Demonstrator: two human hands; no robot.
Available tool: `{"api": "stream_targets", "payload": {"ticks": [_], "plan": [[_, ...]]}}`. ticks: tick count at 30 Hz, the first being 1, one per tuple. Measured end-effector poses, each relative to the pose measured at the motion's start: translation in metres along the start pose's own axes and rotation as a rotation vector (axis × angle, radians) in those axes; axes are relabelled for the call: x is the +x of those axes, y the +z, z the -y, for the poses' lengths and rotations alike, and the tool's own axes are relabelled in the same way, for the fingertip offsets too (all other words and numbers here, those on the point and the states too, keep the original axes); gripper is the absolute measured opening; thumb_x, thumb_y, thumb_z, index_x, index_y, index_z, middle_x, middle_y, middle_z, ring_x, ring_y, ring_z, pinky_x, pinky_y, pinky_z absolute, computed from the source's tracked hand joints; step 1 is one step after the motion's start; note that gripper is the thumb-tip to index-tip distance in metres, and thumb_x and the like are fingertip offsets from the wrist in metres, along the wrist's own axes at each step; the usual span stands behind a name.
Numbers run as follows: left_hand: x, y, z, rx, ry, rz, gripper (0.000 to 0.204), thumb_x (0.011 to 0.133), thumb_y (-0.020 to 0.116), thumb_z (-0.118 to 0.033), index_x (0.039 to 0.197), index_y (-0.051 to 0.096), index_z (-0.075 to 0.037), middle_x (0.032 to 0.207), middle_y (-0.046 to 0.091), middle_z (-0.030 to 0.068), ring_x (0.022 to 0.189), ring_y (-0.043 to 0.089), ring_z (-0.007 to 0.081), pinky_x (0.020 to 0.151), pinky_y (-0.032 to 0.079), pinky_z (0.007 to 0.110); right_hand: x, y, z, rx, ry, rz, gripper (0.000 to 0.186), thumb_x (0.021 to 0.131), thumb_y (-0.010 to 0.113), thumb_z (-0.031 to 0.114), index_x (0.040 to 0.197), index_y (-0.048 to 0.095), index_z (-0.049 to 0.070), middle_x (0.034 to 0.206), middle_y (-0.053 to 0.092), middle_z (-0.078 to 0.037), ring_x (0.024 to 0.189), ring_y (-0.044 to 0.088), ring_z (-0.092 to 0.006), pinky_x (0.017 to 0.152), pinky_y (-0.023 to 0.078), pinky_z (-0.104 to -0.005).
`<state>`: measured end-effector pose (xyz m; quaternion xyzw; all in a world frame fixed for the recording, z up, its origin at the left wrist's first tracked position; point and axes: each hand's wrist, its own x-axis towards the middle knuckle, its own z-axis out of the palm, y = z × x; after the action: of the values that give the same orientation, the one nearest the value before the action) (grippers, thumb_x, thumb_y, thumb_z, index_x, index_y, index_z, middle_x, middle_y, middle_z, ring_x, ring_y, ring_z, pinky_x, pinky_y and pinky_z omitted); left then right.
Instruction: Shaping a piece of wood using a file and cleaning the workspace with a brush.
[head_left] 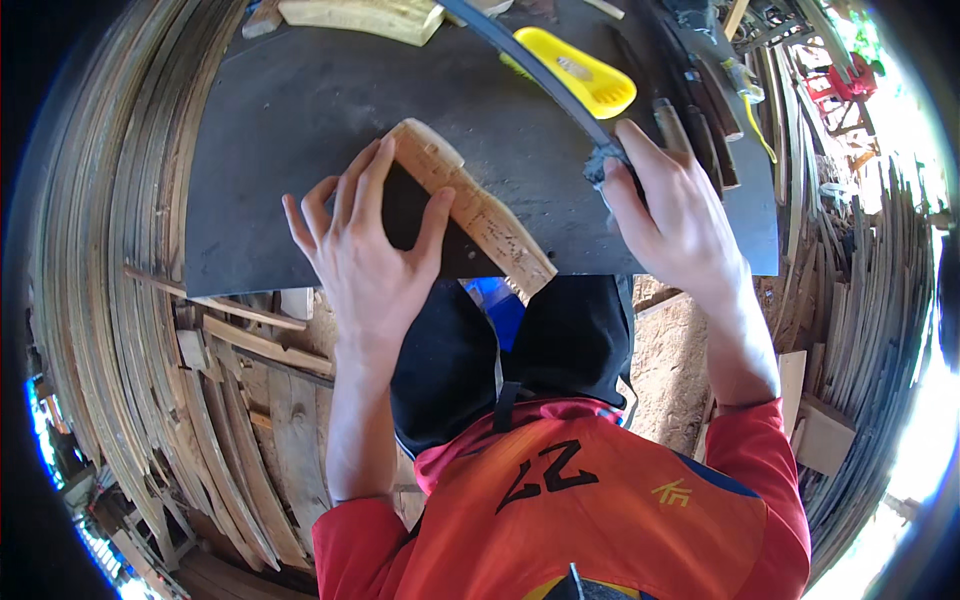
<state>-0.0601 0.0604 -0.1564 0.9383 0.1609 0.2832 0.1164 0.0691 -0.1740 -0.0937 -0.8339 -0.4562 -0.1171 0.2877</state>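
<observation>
Fingers of your left hand (pixel 365 245) pin the wooden block (pixel 478 212) to the counter (pixel 300 110); keep your right hand (pixel 672 215), clenched around the saw handle (pixel 603 160), stroking straight.

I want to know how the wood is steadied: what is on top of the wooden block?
The left hand lies on the wooden block, fingers spread over its near end, pressing it onto the dark table. The part of the block beneath the hand is hidden.
</observation>
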Motion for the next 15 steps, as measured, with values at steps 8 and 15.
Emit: {"api": "stream_targets", "payload": {"ticks": [8,15], "plan": [[0.028,-0.013,0.01,-0.022,0.018,0.227,0.081,0.085,0.083,-0.049,0.148,0.054,-0.007,0.139,0.054,0.0158,0.131,0.045,0.0377,0.119,0.028,0.056,0.006,-0.056,-0.046,-0.238,0.17,0.115,0.015,0.097,0.059,0.014,0.096,0.056,-0.001,0.096,0.062,-0.022,0.092,0.066,-0.0428,0.081,0.051,-0.0519],[0.04,-0.01,0.019,-0.132,0.089,0.254,0.071,0.078,0.091,-0.045,0.131,0.059,-0.011,0.142,0.055,0.0124,0.135,0.041,0.0382,0.117,0.031,0.053,0.029,-0.066,-0.134,-0.523,0.102,-0.089,0.032,0.096,0.063,0.027,0.112,0.071,0.0,0.124,0.06,-0.014,0.126,0.055,-0.0328,0.106,0.048,-0.0452]]}}
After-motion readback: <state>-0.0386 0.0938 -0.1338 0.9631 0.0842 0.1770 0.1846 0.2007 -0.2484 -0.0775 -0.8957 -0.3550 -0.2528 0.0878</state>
